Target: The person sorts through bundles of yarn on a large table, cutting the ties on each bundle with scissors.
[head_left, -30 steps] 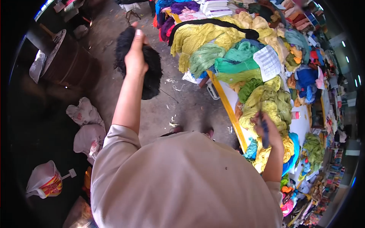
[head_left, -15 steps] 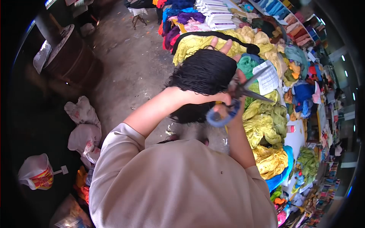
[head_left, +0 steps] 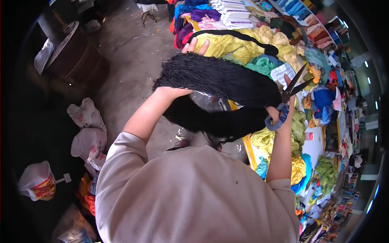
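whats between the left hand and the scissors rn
A hank of black yarn: it spans from the left hand to the right hand, which also holds the scissors. The head view shows this.

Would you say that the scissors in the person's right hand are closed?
No, the scissors in the right hand have their two blades spread apart in a V.
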Demonstrator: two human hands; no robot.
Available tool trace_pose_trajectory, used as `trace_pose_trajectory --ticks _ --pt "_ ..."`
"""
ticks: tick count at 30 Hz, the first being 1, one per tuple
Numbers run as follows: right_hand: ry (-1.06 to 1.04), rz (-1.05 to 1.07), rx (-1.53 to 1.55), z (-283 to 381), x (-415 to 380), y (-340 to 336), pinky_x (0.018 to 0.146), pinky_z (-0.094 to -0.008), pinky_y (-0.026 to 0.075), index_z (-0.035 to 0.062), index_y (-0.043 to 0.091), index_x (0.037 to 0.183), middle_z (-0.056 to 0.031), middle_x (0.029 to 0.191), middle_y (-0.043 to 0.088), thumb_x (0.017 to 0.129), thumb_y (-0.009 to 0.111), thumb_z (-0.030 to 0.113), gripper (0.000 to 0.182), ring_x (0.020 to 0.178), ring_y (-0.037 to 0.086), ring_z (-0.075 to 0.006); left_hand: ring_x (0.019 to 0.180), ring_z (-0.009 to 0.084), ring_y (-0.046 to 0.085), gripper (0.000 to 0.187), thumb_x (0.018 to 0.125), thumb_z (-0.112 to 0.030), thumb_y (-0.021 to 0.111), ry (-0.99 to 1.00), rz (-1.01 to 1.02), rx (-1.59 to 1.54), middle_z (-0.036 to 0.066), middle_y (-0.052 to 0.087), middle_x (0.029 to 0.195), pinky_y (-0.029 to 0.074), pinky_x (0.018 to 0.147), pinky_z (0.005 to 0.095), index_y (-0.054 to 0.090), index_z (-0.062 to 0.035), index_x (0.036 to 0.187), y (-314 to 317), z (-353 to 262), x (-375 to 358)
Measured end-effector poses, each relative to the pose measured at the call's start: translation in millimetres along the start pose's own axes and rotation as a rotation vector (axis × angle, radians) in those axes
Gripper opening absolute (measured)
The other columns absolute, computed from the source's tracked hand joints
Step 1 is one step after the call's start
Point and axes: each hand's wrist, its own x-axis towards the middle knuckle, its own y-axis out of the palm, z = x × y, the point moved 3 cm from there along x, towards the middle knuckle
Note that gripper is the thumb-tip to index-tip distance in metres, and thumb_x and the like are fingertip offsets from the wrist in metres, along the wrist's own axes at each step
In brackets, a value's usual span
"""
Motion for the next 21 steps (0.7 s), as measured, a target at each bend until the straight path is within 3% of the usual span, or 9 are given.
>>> trace_pose_trajectory --ticks 6,7,8,10,11,13,14,16,21 --pt "0.018 -0.092 -0.145 -9.2 -14.3 -30.9 0.114 -0.0378 0.033 0.0004 0.041 0.144 -0.0112 0.144 0.047 0.067 0.065 0.0 0.081 0.132 0.047 -0.0239 0.147 0.0509 0.018 0.056 0.094 -0.042 0.053 -0.021 0.027 0.166 0.021 0.021 0.162 0.021 0.119 0.0565 0.05 -0.0135 0.142 -17.6 26.9 -11.7" --pt "0.086 -0.103 -0.084 -10.5 -15.8 -35.7 0.114 -0.0374 0.032 -0.0004 0.041 0.144 -0.0106 0.141 0.049 0.067 0.064 -0.001 0.08 0.131 0.048 -0.0239 0.151 0.0431 0.011 0.077 0.084 -0.055 0.066 0.011 0.131 0.191 0.022 0.009 0.165 0.019 0.12 0.0556 0.049 -0.0134 0.146 -10.6 38.8 -12.6" --pt "0.025 -0.13 -0.12 -9.7 -16.4 -38.2 0.114 -0.0371 0.032 -0.0016 0.042 0.143 -0.0095 0.136 0.052 0.067 0.062 -0.002 0.078 0.13 0.05 -0.0243 0.151 0.0431 0.011 0.077 0.084 -0.055 0.066 0.016 0.131 0.194 0.022 0.009 0.165 0.019 0.12 0.0556 0.049 -0.0134 0.146 -9.0 45.0 -19.3" --pt "0.007 -0.144 -0.172 -12.0 -20.8 -43.3 0.114 -0.037 0.032 -0.0011 0.042 0.142 -0.0097 0.135 0.052 0.068 0.062 -0.002 0.077 0.13 0.05 -0.0243 0.152 0.037 0.011 0.105 0.067 -0.066 0.077 -0.062 0.028 -0.202 0.023 0.001 0.164 0.017 0.121 0.0521 0.04 -0.0174 0.153 -31.7 40.7 -19.6" --pt "-0.012 -0.152 -0.227 -13.5 -23.5 -45.4 0.114 -0.0369 0.032 -0.0007 0.043 0.141 -0.0099 0.135 0.052 0.068 0.062 -0.002 0.076 0.129 0.05 -0.0243 0.153 0.0326 0.01 0.131 0.05 -0.072 0.083 -0.121 0.019 -0.517 0.022 -0.005 0.164 0.017 0.122 0.0501 0.031 -0.0166 0.156 -36.0 41.6 -17.2" --pt "-0.02 -0.129 -0.294 -18.5 -28.5 -41.9 0.115 -0.0372 0.03 0.0008 0.043 0.141 -0.0104 0.138 0.051 0.068 0.064 -0.006 0.076 0.133 0.047 -0.0238 0.152 0.0327 0.015 0.134 0.052 -0.071 0.084 -0.145 -0.236 -1.308 0.021 -0.001 0.165 0.02 0.121 0.0487 0.025 -0.0139 0.158 -43.8 27.3 -10.1" --pt "-0.038 -0.116 -0.298 -18.5 -29.3 -35.1 0.115 -0.0374 0.029 0.0012 0.043 0.141 -0.0105 0.139 0.05 0.068 0.065 -0.007 0.076 0.134 0.046 -0.0237 0.151 0.0325 0.017 0.141 0.049 -0.074 0.083 -0.845 -0.219 -1.786 0.02 0.006 0.165 0.022 0.121 0.0508 0.019 -0.0117 0.158 -35.4 13.9 -6.3" --pt "-0.034 -0.093 -0.285 -21.1 -30.1 -25.1 0.115 -0.0374 0.029 0.0014 0.042 0.141 -0.0103 0.142 0.047 0.07 0.066 -0.009 0.076 0.134 0.045 -0.024 0.149 0.0341 0.021 0.134 0.056 -0.077 0.078 -0.151 -0.455 -2.182 0.02 0.014 0.164 0.021 0.121 0.0538 0.02 -0.0126 0.158 -27.8 0.0 1.1" --pt "0.103 -0.013 -0.273 -29.6 -37.1 -14.1 0.114 -0.0393 0.03 0.0046 0.038 0.142 -0.0131 0.141 0.05 0.071 0.069 -0.008 0.078 0.132 0.045 -0.0243 0.149 0.0394 0.019 0.119 0.07 -0.086 0.054 -0.259 -0.647 -2.551 0.024 0.02 0.161 0.021 0.12 0.0577 0.028 -0.0072 0.155 -28.6 -11.7 15.4"
